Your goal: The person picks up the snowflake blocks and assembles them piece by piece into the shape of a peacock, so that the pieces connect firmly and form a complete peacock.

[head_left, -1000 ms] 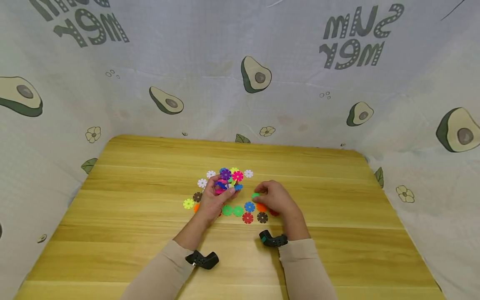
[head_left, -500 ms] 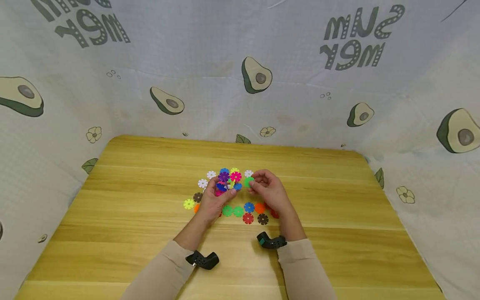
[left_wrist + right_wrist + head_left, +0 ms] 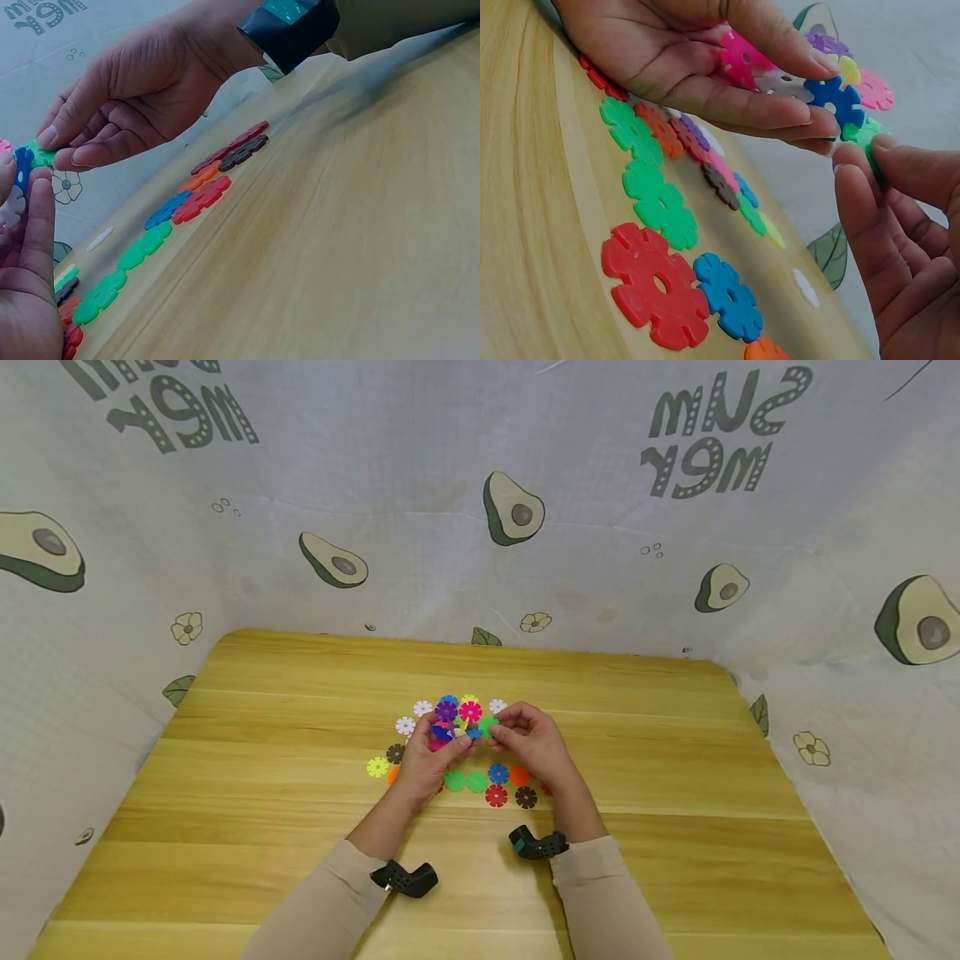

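my left hand (image 3: 429, 758) gripping the joined snowflake cluster (image 3: 454, 720), right hand (image 3: 529, 745) pinching a green disc (image 3: 488, 727) against its blue piece (image 3: 832, 97), loose discs (image 3: 476, 782) on my table (image 3: 675, 777)

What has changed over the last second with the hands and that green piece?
The right hand picked a green snowflake disc off the table beside the loose row, lifted it up and leftward, and now pinches it against the blue disc on the multicoloured cluster. The left hand kept holding that cluster in place. The loose discs lying on the table stayed put.
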The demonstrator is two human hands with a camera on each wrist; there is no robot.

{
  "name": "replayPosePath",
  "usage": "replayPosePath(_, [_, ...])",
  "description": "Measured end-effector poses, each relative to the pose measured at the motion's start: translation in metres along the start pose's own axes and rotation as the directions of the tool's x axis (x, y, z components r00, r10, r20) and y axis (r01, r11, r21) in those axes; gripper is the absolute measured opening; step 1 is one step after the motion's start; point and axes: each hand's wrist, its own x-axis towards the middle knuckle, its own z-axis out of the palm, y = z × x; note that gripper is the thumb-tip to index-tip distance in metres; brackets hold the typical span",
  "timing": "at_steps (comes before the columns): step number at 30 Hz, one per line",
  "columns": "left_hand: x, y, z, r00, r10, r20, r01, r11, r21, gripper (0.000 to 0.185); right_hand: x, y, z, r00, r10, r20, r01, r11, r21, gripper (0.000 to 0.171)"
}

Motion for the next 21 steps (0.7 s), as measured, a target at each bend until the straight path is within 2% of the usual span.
replayPosePath(8, [0.0, -0.001, 0.0, 1.0, 0.001, -0.003, -0.001, 1.0, -0.003, 0.044, 0.0, 0.002, 0.005, 1.0, 0.009, 0.006, -0.009, 1.0, -0.014, 0.02])
replayPosePath(10, [0.0, -0.002, 0.0, 1.0, -0.001, -0.013, 0.001, 1.0, -0.004, 0.041, 0.0, 0.002, 0.002, 1.0, 0.013, 0.005, -0.013, 0.998, -0.061, 0.023])
replayPosePath(13, [0.001, -0.002, 0.002, 0.999, -0.003, -0.039, 0.003, 1.0, -0.005, 0.034, -0.001, 0.004, -0.005, 1.0, 0.026, -0.014, -0.029, 0.982, -0.187, 0.027])
replayPosePath(17, [0.003, -0.002, 0.003, 0.995, 0.01, -0.094, -0.012, 1.0, -0.022, 0.024, -0.002, 0.003, -0.013, 0.996, 0.082, -0.029, -0.086, 0.919, -0.386, 0.032])
replayPosePath(19, [0.004, -0.001, 0.002, 0.994, 0.026, -0.11, -0.03, 0.999, -0.035, 0.022, -0.003, 0.0, -0.016, 0.99, 0.141, 0.009, -0.119, 0.866, -0.486, 0.031])
replayPosePath(21, [0.004, -0.001, 0.002, 0.993, 0.048, -0.107, -0.053, 0.998, -0.047, 0.023, -0.004, -0.003, -0.016, 0.976, 0.204, 0.08, -0.122, 0.808, -0.577, 0.03])
